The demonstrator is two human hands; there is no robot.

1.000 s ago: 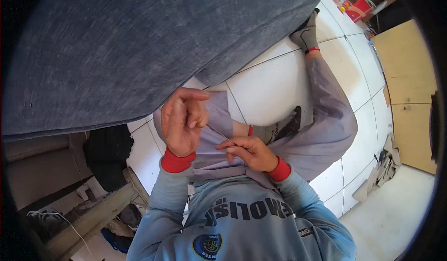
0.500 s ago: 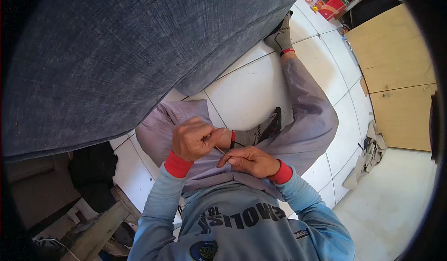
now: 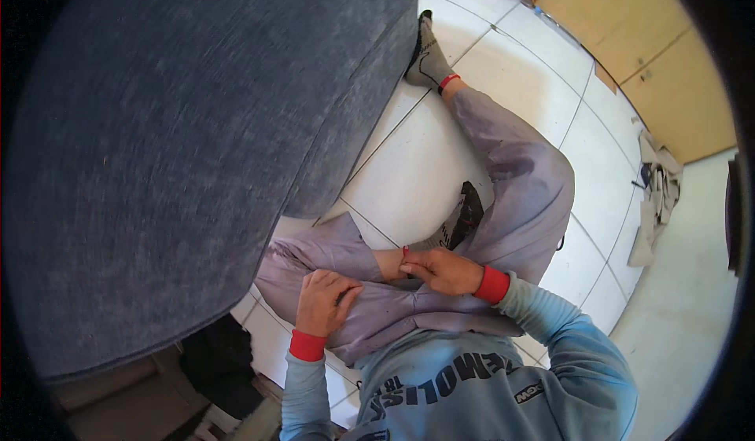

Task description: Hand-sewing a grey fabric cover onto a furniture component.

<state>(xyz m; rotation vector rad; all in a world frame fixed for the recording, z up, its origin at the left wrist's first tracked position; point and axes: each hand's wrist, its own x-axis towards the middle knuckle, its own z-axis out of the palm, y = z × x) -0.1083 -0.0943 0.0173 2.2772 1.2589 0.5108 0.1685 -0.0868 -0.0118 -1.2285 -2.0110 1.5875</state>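
My left hand (image 3: 321, 303) is low over my left trouser leg (image 3: 366, 307), with its fingers curled and the thumb brought in toward the index finger. Anything between those fingertips is too small to make out. Close to my bare ankle, my right hand (image 3: 450, 272) is closed, thumb against the fingers, beside the red band of a grey and black sock (image 3: 450, 229). What it pinches, if anything, is hidden. A gap separates the two hands. To the left stands a large piece upholstered in dark blue-grey fabric (image 3: 173, 150), its lower edge close to my left knee.
I sit on white floor tiles (image 3: 401, 166), my other socked foot (image 3: 431, 60) stretched beside the upholstery. Pale wooden cabinet doors (image 3: 629, 32) stand at right, with fabric scraps (image 3: 659, 189) below. A dark cloth heap (image 3: 220, 362) lies at lower left.
My hands have moved apart; the thin thing seen between them is no longer visible. The left hand has lowered onto the trouser leg. The view has shifted, with more upholstery in it.
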